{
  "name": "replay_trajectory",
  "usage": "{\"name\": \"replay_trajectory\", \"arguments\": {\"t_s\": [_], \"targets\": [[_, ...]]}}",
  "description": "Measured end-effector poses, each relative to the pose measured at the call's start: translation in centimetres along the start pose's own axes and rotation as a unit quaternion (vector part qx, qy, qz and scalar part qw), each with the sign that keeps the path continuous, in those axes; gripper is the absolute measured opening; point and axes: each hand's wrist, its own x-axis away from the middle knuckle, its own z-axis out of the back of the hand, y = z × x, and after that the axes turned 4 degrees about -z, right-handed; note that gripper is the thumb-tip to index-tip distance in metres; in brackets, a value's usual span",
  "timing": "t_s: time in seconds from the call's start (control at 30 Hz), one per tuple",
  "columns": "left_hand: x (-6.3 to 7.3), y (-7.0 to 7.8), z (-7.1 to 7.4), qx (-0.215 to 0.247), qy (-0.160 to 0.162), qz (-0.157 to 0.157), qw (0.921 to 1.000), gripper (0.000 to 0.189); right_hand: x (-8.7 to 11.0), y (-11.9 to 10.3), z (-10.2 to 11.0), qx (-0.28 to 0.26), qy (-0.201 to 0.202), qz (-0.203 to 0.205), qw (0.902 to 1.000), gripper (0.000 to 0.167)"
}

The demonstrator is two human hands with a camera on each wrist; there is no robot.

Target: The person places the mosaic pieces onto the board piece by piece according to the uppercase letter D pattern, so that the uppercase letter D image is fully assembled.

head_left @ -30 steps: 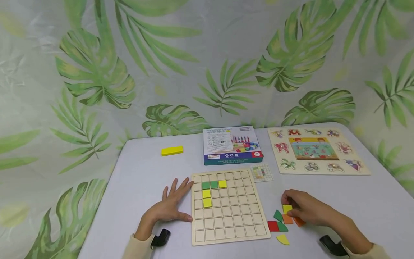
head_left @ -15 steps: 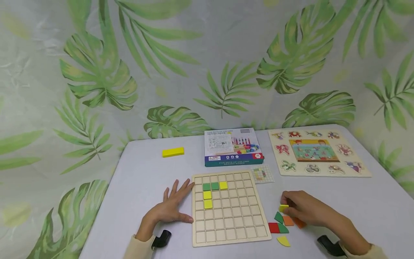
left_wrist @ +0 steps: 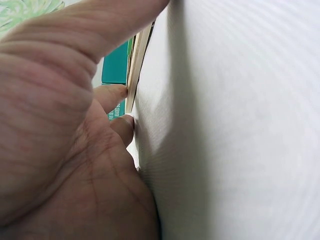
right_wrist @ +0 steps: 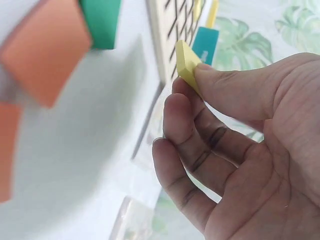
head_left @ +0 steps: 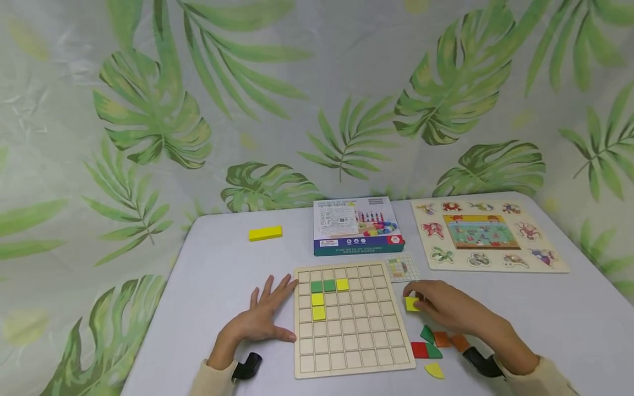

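A wooden grid board (head_left: 358,322) lies on the white table, with two green squares (head_left: 323,286) and several yellow squares (head_left: 318,313) set in its upper left cells. My left hand (head_left: 260,319) rests at the board's left edge, fingers spread, its thumb and a fingertip touching the side. Between thumb and finger, my right hand (head_left: 448,305) pinches a yellow square tile (head_left: 412,304) just off the board's right edge. In the right wrist view the same yellow tile (right_wrist: 186,62) is held up by the thumb, with the other fingers loosely bent.
Below the right hand lie a red square (head_left: 419,350), green quarter pieces (head_left: 434,351), orange squares (head_left: 441,339) and a yellow quarter piece (head_left: 434,370). A pattern card (head_left: 402,268), a box (head_left: 356,226), a sea-animal puzzle (head_left: 487,234) and a yellow block (head_left: 265,233) stand farther back.
My right hand has picked the yellow square out of the loose pieces and carried it up and left toward the board. The left hand stays where it was.
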Motion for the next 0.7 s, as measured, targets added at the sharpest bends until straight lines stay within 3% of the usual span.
{"name": "replay_trajectory", "arguments": {"t_s": [0.37,0.7], "targets": [[0.1,-0.1,0.1,0.004,-0.001,-0.012,0.9999,0.119,-0.8,-2.0,0.4,0.021,-0.002,0.012,0.9997,0.02],[0.1,0.0,0.0,0.005,-0.002,-0.012,0.9999,0.12,-2.3,-3.8,0.0,-0.003,-0.009,0.028,0.9996,0.021]]}}
